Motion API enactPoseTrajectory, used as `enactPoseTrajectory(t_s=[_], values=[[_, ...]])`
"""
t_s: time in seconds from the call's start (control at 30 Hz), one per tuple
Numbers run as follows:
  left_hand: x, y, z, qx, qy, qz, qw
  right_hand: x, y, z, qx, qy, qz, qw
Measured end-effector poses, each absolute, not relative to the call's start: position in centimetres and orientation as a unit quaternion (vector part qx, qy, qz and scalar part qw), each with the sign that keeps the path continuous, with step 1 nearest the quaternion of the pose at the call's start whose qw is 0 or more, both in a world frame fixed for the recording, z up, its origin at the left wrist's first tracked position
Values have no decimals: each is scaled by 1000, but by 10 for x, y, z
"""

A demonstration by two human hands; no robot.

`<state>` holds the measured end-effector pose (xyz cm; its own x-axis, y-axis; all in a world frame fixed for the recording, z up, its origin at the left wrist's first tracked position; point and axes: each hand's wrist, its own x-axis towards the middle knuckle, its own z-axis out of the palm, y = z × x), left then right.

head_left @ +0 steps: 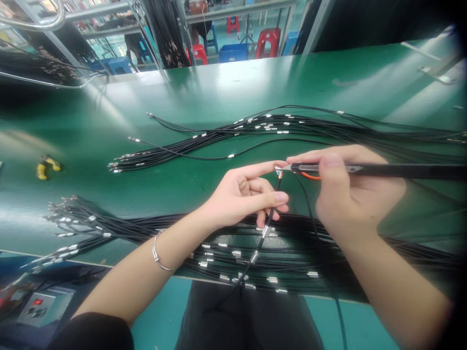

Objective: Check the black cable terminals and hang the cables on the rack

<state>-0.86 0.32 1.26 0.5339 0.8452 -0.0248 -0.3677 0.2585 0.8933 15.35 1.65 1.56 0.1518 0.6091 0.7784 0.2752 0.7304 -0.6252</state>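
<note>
My left hand (pixel 251 194) holds a black cable (pixel 270 217) near its end, thumb and fingers closed around it. The cable's stripped end (pixel 279 172) shows copper colour and bright metal by my index fingertip. Loose metal sleeves (pixel 266 232) sit lower on the cable. In my right hand (pixel 350 189) is a slim black tool (pixel 394 170) with a pointed grey tip; its exact kind is unclear. The tip meets the cable's end. A short orange piece (pixel 310 176) curves below the tool, partly hidden by my fingers.
Black cable bundles with metal sleeves lie across the green table (pixel 204 92), one behind my hands (pixel 171 148) and one under them (pixel 138 226). Yellow-handled pliers (pixel 47 166) rest at left. A grey box (pixel 47 306) with a red light stands below the table edge.
</note>
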Motion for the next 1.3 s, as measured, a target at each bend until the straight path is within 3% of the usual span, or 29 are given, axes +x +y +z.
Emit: enactPoseTrajectory(t_s=[0.4,0.87,1.1,1.3], values=[[-9,4,13,461,266,410,740,153,18,13,-320,-661,102,671],[-4,1,8,500,329,449,663,163,17,8,-246,-800,-22,547],[-3,0,6,498,317,448,672,154,19,5,-315,-661,161,662],[-4,-1,10,492,295,436,693,158,29,-1,-318,-615,248,677]])
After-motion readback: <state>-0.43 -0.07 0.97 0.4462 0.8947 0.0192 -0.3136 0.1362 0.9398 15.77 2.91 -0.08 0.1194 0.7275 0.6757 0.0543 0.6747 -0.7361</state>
